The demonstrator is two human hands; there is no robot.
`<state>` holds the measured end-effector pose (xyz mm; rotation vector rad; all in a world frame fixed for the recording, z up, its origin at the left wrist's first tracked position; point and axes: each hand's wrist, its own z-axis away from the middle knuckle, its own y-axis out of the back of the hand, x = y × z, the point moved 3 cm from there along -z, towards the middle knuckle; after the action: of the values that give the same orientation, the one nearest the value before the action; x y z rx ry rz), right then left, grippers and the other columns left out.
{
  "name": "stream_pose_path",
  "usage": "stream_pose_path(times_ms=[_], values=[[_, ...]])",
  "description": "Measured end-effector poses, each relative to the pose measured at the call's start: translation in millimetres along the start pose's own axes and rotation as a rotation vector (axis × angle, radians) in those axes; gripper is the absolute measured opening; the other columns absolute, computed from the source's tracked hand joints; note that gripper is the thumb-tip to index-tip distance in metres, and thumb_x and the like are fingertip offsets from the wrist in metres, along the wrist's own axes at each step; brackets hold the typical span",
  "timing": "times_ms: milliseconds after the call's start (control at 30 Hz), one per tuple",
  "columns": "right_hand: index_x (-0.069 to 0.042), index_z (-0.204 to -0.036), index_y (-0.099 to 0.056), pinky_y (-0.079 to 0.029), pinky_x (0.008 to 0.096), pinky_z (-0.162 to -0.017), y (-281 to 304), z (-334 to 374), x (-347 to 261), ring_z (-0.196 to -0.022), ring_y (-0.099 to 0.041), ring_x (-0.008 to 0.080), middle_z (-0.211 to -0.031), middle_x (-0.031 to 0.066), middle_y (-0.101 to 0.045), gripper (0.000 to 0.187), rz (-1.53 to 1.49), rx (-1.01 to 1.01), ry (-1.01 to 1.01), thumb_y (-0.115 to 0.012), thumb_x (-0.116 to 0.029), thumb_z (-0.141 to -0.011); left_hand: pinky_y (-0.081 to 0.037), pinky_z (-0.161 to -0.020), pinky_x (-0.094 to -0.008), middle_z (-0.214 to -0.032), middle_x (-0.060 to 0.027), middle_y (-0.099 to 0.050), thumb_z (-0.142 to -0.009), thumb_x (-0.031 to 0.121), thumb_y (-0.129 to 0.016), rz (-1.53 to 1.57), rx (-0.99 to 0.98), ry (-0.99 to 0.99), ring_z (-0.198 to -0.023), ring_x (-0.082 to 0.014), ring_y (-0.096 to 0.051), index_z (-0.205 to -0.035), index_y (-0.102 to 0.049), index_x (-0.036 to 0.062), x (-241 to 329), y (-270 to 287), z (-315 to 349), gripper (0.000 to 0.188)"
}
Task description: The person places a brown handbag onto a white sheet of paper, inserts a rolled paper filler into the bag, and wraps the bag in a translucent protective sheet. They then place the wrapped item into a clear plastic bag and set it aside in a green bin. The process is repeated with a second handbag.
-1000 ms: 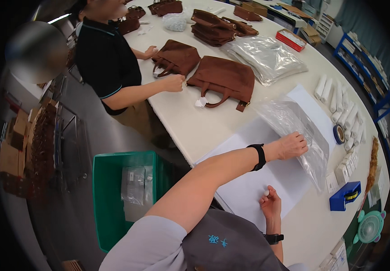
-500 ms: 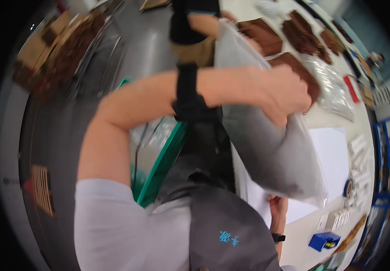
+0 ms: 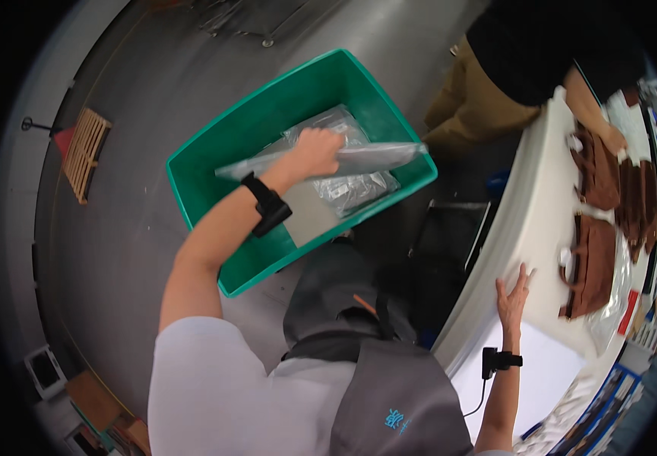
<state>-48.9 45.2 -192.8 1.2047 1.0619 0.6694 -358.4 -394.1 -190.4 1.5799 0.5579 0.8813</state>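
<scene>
My left hand is shut on a flat clear plastic bag, holding it level over the green plastic bin on the floor. More clear bags lie inside the bin under it. My right hand rests flat, fingers spread, on the edge of the white table. Brown leather bags lie on the table beyond that hand.
Another person in a dark top and tan trousers stands at the table, a hand on a brown bag. A wooden slatted piece lies on the grey floor at left. Blue shelving is at lower right.
I have turned from the table to the floor. My left hand carried the clear bag off the table and down over the green bin. My right hand stayed on the table.
</scene>
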Motion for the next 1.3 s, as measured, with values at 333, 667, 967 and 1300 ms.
stream_pose_path(times_ms=[333, 667, 967, 1300], values=[[-0.009, -0.151, -0.007, -0.008, 0.059, -0.111, -31, -23, -10, -0.142, -0.008, 0.0414, -0.153, 0.0229, -0.015, 0.094, 0.305, -0.107, -0.136, -0.064, -0.024, -0.078, -0.052, -0.072, -0.0457, -0.09, -0.0151, -0.065, -0.066, 0.008, -0.065, 0.116, -0.219, 0.608, -0.086, -0.0359, -0.064, -0.084, -0.062, 0.0055, -211, -226, 101, 0.019], [-0.013, -0.151, -0.003, -0.009, 0.0565, -0.113, -46, -31, 0, -0.143, -0.01, 0.0378, -0.155, 0.0174, -0.008, 0.091, 0.518, -0.159, -0.223, -0.061, -0.026, -0.082, -0.046, -0.075, -0.0428, -0.092, -0.0101, -0.058, -0.074, 0.003, -0.058, -0.255, -0.062, 0.811, -0.093, -0.0294, -0.057, -0.098, -0.059, 0.0063, -308, -280, 130, 0.024], [-0.012, -0.15, -0.002, -0.011, 0.0535, -0.115, -43, -33, -20, -0.14, -0.018, 0.0405, -0.154, 0.0196, -0.012, 0.098, 0.444, -0.161, -0.251, -0.067, -0.02, -0.078, -0.051, -0.079, -0.0462, -0.101, -0.0182, -0.063, -0.08, 0.015, -0.055, 0.423, -0.503, 0.795, -0.096, -0.0347, -0.063, -0.096, -0.065, 0.0069, -85, -335, 86, 0.021], [0.0, -0.147, -0.015, -0.02, 0.0554, -0.107, -11, -18, -26, -0.136, -0.019, 0.0485, -0.143, 0.0232, -0.037, 0.099, 0.253, -0.126, -0.368, -0.072, -0.032, -0.072, -0.051, -0.081, -0.0459, -0.093, -0.0176, -0.068, -0.081, 0.015, -0.054, 0.524, -0.56, 0.053, -0.092, -0.0364, -0.064, -0.087, -0.07, 0.0097, 112, -211, -40, 0.018]])
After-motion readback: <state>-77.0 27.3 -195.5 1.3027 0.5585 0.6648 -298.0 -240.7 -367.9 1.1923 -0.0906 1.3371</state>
